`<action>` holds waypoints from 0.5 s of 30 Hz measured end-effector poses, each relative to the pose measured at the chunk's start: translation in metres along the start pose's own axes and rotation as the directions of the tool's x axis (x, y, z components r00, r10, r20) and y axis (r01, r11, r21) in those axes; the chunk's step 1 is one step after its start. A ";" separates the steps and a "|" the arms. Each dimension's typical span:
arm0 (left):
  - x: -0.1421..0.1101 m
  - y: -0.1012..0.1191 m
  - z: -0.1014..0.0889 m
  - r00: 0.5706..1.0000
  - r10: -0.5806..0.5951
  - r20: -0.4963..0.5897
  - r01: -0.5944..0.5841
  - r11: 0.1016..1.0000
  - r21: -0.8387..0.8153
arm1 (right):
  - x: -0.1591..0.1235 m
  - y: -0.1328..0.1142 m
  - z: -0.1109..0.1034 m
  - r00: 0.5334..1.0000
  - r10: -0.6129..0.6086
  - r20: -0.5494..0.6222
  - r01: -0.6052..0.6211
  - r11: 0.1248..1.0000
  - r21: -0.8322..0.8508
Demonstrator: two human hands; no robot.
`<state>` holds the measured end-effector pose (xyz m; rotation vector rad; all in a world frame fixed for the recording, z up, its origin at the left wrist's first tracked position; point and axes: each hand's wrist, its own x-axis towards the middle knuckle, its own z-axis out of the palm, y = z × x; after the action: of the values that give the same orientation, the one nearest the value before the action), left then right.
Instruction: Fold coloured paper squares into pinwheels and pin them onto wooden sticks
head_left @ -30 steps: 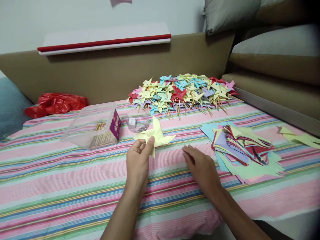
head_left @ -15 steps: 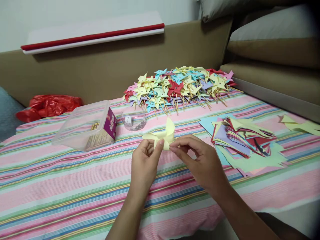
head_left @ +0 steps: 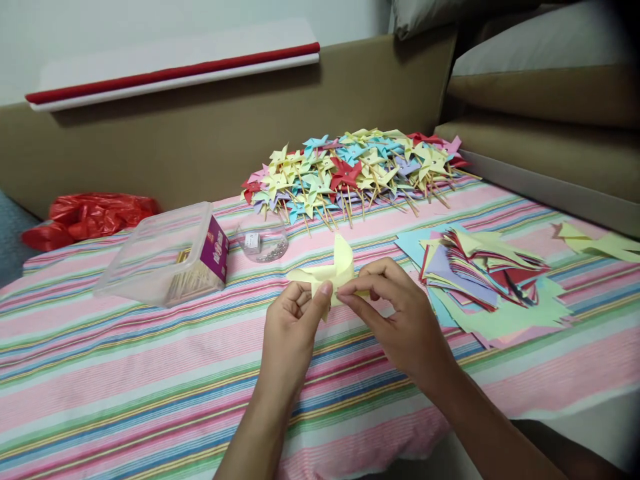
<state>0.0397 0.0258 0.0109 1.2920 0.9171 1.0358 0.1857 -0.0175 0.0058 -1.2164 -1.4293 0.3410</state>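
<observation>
A pale yellow paper pinwheel (head_left: 343,259) is held up in front of me above the striped cloth, its blades folded in toward the middle. My left hand (head_left: 295,317) is closed on it, thumb pressed over the front near the centre and fingers curled behind. My right hand (head_left: 395,313) pinches thumb and forefinger together at the pinwheel's centre-right. Whatever lies between those fingertips is too small or hidden to make out. Just beyond stands a clear plastic tub (head_left: 270,248) with small metallic pieces inside.
A heap of finished pinwheels on sticks (head_left: 345,173) lies at the back. On the left are a clear box of wooden sticks (head_left: 150,260) and a red plastic bag (head_left: 100,217). Stacked coloured paper (head_left: 450,280) with a dark tool (head_left: 515,290) on top sits right, with yellow paper pieces (head_left: 600,243) beyond.
The pinwheel has turned slightly, and a lower blade now shows beneath my left thumb. My right fingertips have shifted closer to its centre. The view has moved a little to the right.
</observation>
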 end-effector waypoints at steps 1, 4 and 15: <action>0.000 0.001 0.000 1.000 0.001 0.001 -0.001 1.000 0.000 | 0.000 0.000 0.000 1.000 -0.002 -0.002 0.002 1.000 0.001; -0.001 0.002 -0.001 1.000 0.012 0.002 -0.012 1.000 0.015 | 0.000 0.002 -0.001 1.000 -0.013 -0.002 0.013 1.000 0.002; -0.002 0.000 0.001 1.000 0.024 0.002 -0.024 1.000 -0.003 | 0.000 0.002 -0.002 0.999 0.028 0.014 -0.028 1.000 -0.007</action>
<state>0.0402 0.0238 0.0110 1.3041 0.8999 1.0546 0.1883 -0.0172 0.0044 -1.2432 -1.4274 0.3650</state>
